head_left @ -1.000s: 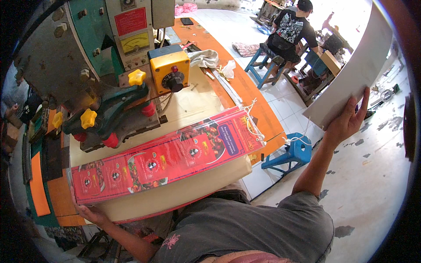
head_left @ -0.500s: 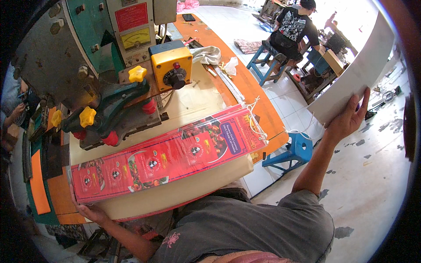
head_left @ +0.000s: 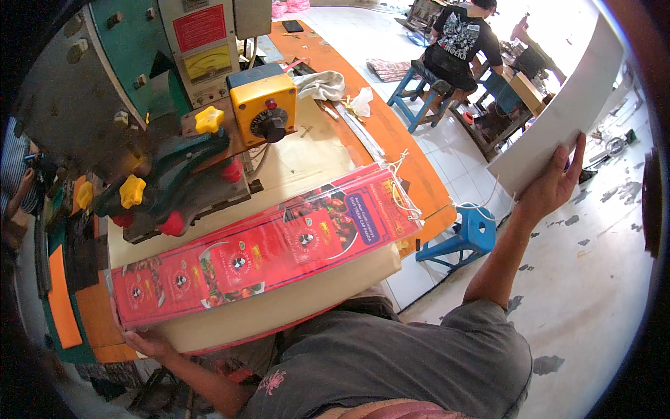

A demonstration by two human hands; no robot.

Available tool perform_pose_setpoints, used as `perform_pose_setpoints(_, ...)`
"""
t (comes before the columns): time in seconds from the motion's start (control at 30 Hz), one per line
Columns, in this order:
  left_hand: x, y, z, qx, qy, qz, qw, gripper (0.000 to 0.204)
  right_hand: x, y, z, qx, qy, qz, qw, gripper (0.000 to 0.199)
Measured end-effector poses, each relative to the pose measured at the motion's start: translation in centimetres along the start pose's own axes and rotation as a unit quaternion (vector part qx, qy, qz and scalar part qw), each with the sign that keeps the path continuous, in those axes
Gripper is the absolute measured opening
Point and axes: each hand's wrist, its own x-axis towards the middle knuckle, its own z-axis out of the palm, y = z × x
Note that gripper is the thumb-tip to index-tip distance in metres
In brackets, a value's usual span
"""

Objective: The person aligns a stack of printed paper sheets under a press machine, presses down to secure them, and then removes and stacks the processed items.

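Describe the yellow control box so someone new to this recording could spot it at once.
Start at the big green machine at the picture's upper left. At its right side, higher in the picture than the red printed sheets, is the box. Unlike the star-shaped yellow knobs, it is squarish, with a black dial.

Bright light at the upper right bleaches the floor tiles [head_left: 363,43], the machine [head_left: 87,105] stands dimmer, faint glare streaks the red sheets [head_left: 279,246], and edges bend toward a black rim.
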Motion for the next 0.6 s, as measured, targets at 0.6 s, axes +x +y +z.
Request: perform_pose_setpoints(0.6, 0.4, 0.8, 1.2, 0.087, -0.013, 0.052, 0.995, 0.082, 1.0, 1.1, -1.7, -0.068, -0.005, -0.001, 0.998, 0.045)
